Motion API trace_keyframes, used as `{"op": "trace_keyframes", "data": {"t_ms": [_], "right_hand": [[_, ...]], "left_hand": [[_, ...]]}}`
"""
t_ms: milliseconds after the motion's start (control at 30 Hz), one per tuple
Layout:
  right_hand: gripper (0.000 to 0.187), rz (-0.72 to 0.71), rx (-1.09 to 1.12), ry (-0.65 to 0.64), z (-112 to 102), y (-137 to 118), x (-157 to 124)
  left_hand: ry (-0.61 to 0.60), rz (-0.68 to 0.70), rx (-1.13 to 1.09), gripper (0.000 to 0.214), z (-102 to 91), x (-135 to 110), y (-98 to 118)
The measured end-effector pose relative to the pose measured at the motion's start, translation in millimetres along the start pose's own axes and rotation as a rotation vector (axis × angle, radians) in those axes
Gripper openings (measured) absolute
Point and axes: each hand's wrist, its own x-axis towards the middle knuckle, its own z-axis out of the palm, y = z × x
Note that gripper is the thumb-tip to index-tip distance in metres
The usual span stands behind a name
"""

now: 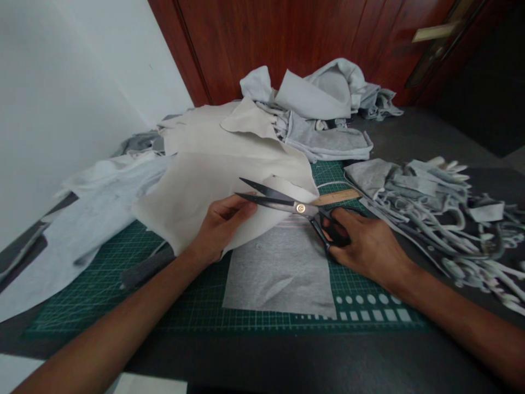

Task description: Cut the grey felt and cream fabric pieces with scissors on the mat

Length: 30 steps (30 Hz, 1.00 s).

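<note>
My right hand (363, 246) grips the black handles of a pair of scissors (287, 203), whose blades are parted and point left over a cream fabric piece (197, 186). My left hand (221, 224) pinches the lower edge of that cream fabric just below the blades, fingers closed on the cloth. A grey fabric rectangle (283, 271) lies flat on the green cutting mat (184, 295) between my hands. A wooden ruler (340, 197) lies behind the scissors.
A heap of grey fabric strips (443, 208) lies to the right. Folded and crumpled grey cloth (324, 109) is piled at the back by a dark red door (287, 38). Pale fabric (82, 213) spreads at left beside a white wall.
</note>
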Motion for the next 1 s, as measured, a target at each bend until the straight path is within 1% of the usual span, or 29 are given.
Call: {"op": "trace_keyframes", "data": {"t_ms": [67, 200, 333, 500, 633, 800, 900, 1000], "right_hand": [[0.004, -0.023, -0.023, 0.009, -1, 0, 0], [0.006, -0.051, -0.046, 0.002, -4, 3, -1], [0.008, -0.054, -0.064, -0.019, -7, 5, -1], [0.009, 0.001, -0.115, -0.07, -10, 0, 1], [0.014, 0.047, -0.146, -0.085, -9, -5, 1], [0.009, 0.02, -0.107, -0.082, -5, 1, -1], [0.012, 0.006, -0.103, -0.085, -6, 5, -1], [0.012, 0.009, -0.119, -0.084, -8, 3, 0]], "left_hand": [[-0.003, 0.005, 0.001, 0.024, -0.3, 0, 0], [-0.006, -0.004, 0.021, 0.021, -0.6, 0, 1], [0.019, -0.01, 0.033, 0.02, -0.6, 1, 2], [0.035, -0.027, 0.02, 0.025, -1.1, 1, -1], [0.072, -0.028, 0.005, 0.031, -1.9, 2, -4], [0.03, -0.031, 0.04, 0.023, -0.5, 1, 0], [0.027, -0.03, 0.045, 0.018, 0.1, 0, 2], [0.01, -0.033, 0.039, 0.018, -0.2, 0, 1]]}}
